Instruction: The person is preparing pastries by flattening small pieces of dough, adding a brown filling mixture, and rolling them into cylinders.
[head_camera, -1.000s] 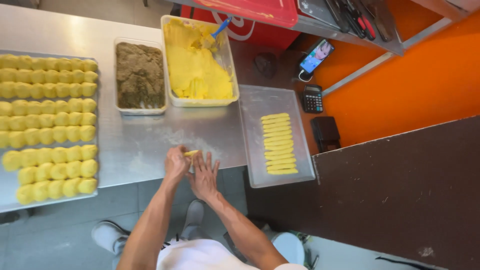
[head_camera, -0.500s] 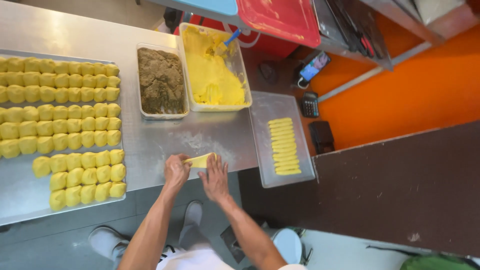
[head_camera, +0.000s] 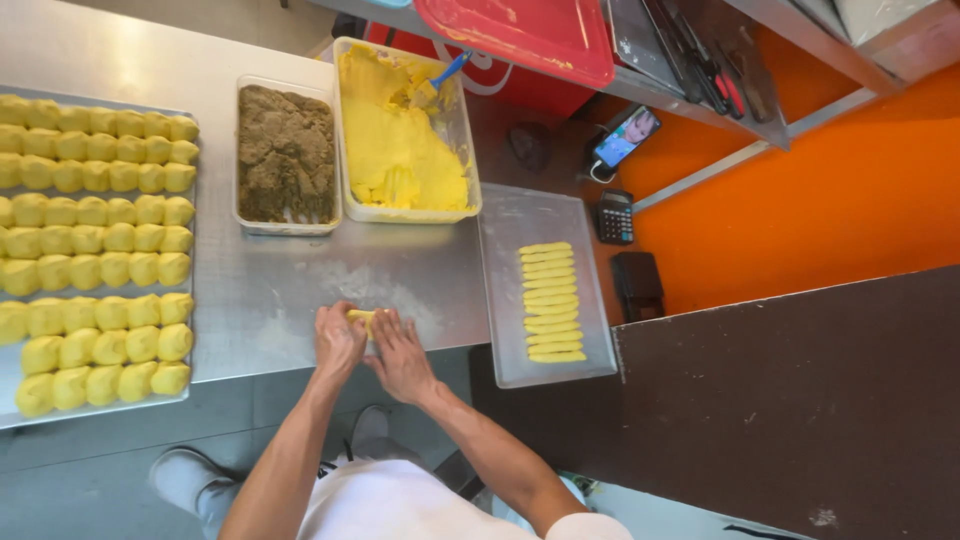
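1. Together, the left hand (head_camera: 338, 340) and right hand (head_camera: 400, 352) pressed on a yellow dough piece (head_camera: 360, 317), fingers flat over it, at the near edge of the steel table (head_camera: 270, 290).
2. Right of the hands, a small tray (head_camera: 505, 250) held rolled yellow sticks (head_camera: 548, 301).
3. Farther off stood a tub of yellow dough (head_camera: 400, 150) and a tub of brown filling (head_camera: 285, 152).
4. At far left, a large tray (head_camera: 192, 390) carried rows of shaped pieces (head_camera: 95, 250).

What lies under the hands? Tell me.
A yellow dough piece shows between the left hand and right hand, on the floured steel table. The hands cover most of it.
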